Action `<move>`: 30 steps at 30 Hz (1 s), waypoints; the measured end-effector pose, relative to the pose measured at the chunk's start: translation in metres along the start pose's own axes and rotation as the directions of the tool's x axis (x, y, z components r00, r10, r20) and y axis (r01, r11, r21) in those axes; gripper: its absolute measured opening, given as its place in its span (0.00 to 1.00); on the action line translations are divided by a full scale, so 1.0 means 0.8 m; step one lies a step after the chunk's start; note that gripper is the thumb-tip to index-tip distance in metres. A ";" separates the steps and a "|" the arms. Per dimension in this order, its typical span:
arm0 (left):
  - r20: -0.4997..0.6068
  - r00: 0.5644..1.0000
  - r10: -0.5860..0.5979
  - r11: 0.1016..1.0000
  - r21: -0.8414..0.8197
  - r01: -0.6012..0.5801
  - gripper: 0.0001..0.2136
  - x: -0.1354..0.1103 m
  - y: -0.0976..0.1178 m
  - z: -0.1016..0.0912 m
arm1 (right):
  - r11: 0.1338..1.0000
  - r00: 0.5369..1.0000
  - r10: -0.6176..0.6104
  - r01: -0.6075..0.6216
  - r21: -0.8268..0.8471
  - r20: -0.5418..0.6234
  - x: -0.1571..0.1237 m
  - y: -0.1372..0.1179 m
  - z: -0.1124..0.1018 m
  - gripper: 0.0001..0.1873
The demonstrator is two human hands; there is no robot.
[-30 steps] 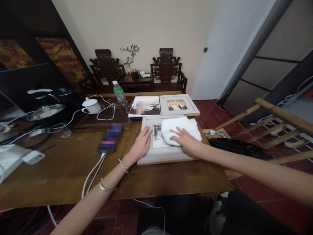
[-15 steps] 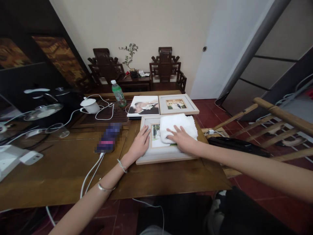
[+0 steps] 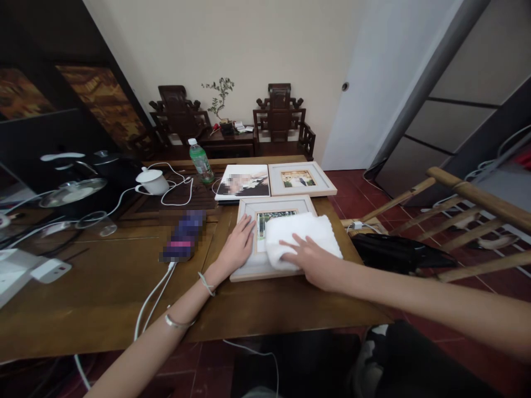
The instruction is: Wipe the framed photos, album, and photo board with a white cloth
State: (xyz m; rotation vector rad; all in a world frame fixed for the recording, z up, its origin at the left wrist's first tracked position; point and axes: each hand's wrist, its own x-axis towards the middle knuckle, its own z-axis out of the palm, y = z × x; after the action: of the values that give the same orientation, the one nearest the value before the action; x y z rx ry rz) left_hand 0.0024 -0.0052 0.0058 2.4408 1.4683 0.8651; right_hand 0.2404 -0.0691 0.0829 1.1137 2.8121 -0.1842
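A framed photo (image 3: 261,220) with a pale wooden edge lies flat on the wooden table (image 3: 124,298). My left hand (image 3: 239,241) rests on the frame's left border, fingers stretched out and flat. On the frame's lower right part is a folded white cloth (image 3: 305,226), covering much of the picture. My right hand (image 3: 313,257) presses down on this cloth and holds it, its thumb side tucked against the near fold. Beyond the frame lie a second framed photo (image 3: 326,178) and a white-edged photo panel (image 3: 243,193).
Left of the frame sit a phone (image 3: 185,235) with white cables, a lidded white cup (image 3: 152,181), a green-labelled bottle (image 3: 201,160), a clear plastic cup (image 3: 103,224) and a dark pot (image 3: 78,196). A wooden chair (image 3: 477,188) with a black bag (image 3: 385,249) stands at right.
My right hand and the cloth have moved toward me across the frame, uncovering the upper part of the photo. My left hand has stayed on the left border.
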 end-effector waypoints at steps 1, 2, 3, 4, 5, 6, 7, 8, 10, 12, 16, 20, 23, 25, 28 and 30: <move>0.004 1.000 -0.001 1.000 0.001 0.001 0.19 0.000 0.000 0.000 | 0.999 1.000 0.013 -0.014 -0.032 -0.018 0.011 0.016 0.002 0.40; 0.008 1.000 -0.004 1.000 0.002 0.004 0.19 0.000 0.000 0.000 | 0.997 0.998 0.030 -0.033 -0.073 -0.047 0.023 0.033 0.003 0.41; 0.011 1.000 -0.005 1.000 0.001 0.005 0.19 0.000 0.000 0.000 | 0.992 0.994 0.040 -0.052 -0.117 -0.100 0.035 0.051 0.002 0.42; 0.012 1.000 -0.005 1.000 0.001 0.005 0.20 0.000 0.000 0.000 | 0.984 0.988 0.055 -0.078 -0.158 -0.146 0.047 0.067 0.000 0.41; 0.011 1.000 -0.005 1.000 -0.001 0.005 0.20 0.000 -0.001 0.000 | 0.976 0.981 0.076 -0.110 -0.189 -0.176 0.058 0.082 -0.002 0.42; 0.009 1.000 -0.004 1.000 -0.003 0.004 0.20 0.000 -0.001 0.000 | 0.968 0.977 0.092 -0.133 -0.213 -0.193 0.068 0.094 -0.004 0.42; 0.007 1.000 -0.002 1.000 -0.006 0.002 0.19 0.000 -0.001 -0.001 | 0.962 0.976 0.107 -0.151 -0.229 -0.191 0.077 0.102 -0.006 0.41; 0.006 1.000 0.000 1.000 -0.009 0.000 0.19 0.000 -0.001 -0.001 | 0.958 0.977 0.119 -0.161 -0.239 -0.178 0.083 0.107 -0.006 0.41; 0.004 1.000 0.001 1.000 -0.015 -0.001 0.19 0.001 -0.001 -0.001 | 0.955 0.980 0.139 -0.171 -0.244 -0.141 0.089 0.105 -0.005 0.39; 0.001 1.000 0.003 1.000 -0.016 -0.003 0.19 0.001 -0.001 -0.001 | 0.954 0.982 0.158 -0.180 -0.238 -0.107 0.086 0.089 -0.001 0.37; -0.004 1.000 -0.005 1.000 -0.017 0.005 0.19 0.000 -0.001 0.000 | 0.966 0.984 0.176 -0.169 -0.198 0.014 0.055 0.037 -0.004 0.35; -0.002 1.000 -0.026 1.000 -0.015 0.026 0.19 0.000 0.000 0.002 | 0.993 0.981 0.110 -0.103 -0.054 0.162 0.008 -0.017 -0.028 0.35; 0.002 0.999 -0.033 0.999 -0.021 0.033 0.19 0.000 -0.001 0.003 | 0.994 0.977 0.046 -0.065 0.087 0.207 -0.019 -0.047 -0.044 0.33; 0.014 0.999 -0.029 0.999 -0.018 0.029 0.19 -0.001 -0.001 0.003 | 0.991 0.978 0.014 -0.042 0.130 0.208 -0.026 -0.059 -0.044 0.34; 0.030 0.999 -0.023 1.000 -0.008 0.023 0.20 -0.001 -0.002 0.003 | 0.996 0.987 -0.021 0.007 0.085 0.161 -0.018 -0.058 -0.026 0.36; 0.025 0.999 -0.022 1.000 -0.007 0.023 0.20 -0.001 -0.002 0.003 | 0.999 0.994 -0.035 0.032 0.029 0.104 -0.002 -0.042 -0.012 0.37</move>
State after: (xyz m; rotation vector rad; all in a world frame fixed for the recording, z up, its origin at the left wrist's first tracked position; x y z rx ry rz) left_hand 0.0022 -0.0047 0.0031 2.4161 1.4784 0.8309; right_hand 0.2179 -0.0935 0.0948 1.0316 2.7450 -0.2759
